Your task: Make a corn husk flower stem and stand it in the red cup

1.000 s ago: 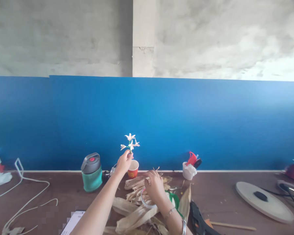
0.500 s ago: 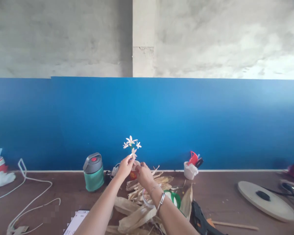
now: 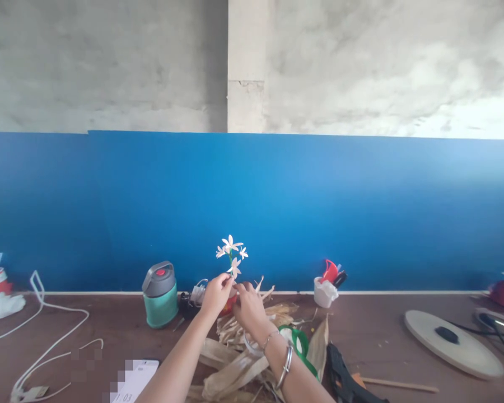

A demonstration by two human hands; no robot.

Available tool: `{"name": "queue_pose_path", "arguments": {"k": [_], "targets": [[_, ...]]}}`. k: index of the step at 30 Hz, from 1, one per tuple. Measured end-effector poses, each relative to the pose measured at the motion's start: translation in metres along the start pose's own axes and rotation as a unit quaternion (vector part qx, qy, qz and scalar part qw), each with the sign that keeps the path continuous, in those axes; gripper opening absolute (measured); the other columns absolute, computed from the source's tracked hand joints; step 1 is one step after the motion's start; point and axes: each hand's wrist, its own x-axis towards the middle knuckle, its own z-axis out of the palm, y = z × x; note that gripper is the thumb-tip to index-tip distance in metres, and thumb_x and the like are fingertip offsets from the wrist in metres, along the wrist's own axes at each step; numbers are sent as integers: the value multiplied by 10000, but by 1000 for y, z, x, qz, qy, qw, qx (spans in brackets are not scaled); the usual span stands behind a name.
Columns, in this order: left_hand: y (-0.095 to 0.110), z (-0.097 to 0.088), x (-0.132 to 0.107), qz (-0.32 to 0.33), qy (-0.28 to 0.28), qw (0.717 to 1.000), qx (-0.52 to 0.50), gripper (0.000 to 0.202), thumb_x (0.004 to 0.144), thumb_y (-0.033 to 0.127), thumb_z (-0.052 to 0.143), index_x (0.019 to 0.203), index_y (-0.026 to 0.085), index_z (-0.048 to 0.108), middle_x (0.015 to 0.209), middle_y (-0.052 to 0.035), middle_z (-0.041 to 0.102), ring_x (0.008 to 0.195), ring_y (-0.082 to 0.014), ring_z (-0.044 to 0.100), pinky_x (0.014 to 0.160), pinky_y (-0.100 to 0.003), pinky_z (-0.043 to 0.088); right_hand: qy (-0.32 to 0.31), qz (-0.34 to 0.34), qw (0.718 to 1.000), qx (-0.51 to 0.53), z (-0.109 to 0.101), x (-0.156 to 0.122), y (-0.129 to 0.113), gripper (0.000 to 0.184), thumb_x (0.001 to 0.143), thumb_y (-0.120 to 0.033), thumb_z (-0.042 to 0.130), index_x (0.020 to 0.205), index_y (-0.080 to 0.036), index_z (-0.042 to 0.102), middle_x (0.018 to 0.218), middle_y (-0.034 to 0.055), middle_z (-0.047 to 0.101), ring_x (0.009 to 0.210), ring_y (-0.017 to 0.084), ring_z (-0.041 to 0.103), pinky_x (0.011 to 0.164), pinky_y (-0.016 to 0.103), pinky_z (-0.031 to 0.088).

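A sprig of white artificial flowers (image 3: 232,251) on a thin green stem stands upright in front of the blue panel. My left hand (image 3: 217,295) pinches its stem just below the lowest bloom. Close beside it is my right hand (image 3: 250,307), its fingers bent together near the lower stem; what they grip is hidden. Behind both hands a red cup (image 3: 229,303) shows in part. Beneath my forearms lie dry corn husks (image 3: 231,378), with a roll of green tape (image 3: 301,342) next to my right wrist.
A teal insulated jar (image 3: 161,302) stands left, with a white cable (image 3: 63,347) and a phone (image 3: 136,380) nearby. To the right are a white cup of tools (image 3: 325,293), a black glue gun (image 3: 346,378), a wooden stick (image 3: 399,385) and a round turntable (image 3: 466,352).
The flower sprig and my left hand have shifted slightly right and down. My right hand has turned a little, and its fingers sit closer to the left ones.
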Motion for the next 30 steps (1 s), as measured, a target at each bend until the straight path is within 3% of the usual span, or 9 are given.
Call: {"name": "queue_pose_path", "arguments": {"k": [8,21,26,30], "targets": [[0,5,2,-21,41,999,18,272,831,372,480,780,187,673,818,-87,735,769,-235,659,711,-317,462,20,12,999,40,0,-5,4,348,773,-125,465,1085,-165,615,1111,121,601,1080,257,541,879,341,405],[-8,7,6,-45,69,996,18,216,868,307,532,783,143,643,736,-23,693,710,-159,644,706,-319,484,63,19,991,113,6,-11,10,295,741,-96,502,973,-183,662,1051,124,627,1066,297,545,887,407,385],[-4,7,-1,-23,91,995,17,262,837,344,497,730,176,668,755,-66,733,738,-216,676,677,-313,481,106,28,974,201,7,-4,11,243,765,-139,525,942,-163,690,1001,123,662,998,283,592,883,390,416],[5,3,-5,3,123,992,24,296,832,398,486,749,190,679,792,-83,746,774,-244,683,729,-347,473,161,36,942,291,4,10,7,259,818,-246,512,973,-152,697,982,123,681,935,252,623,841,355,469]]}}
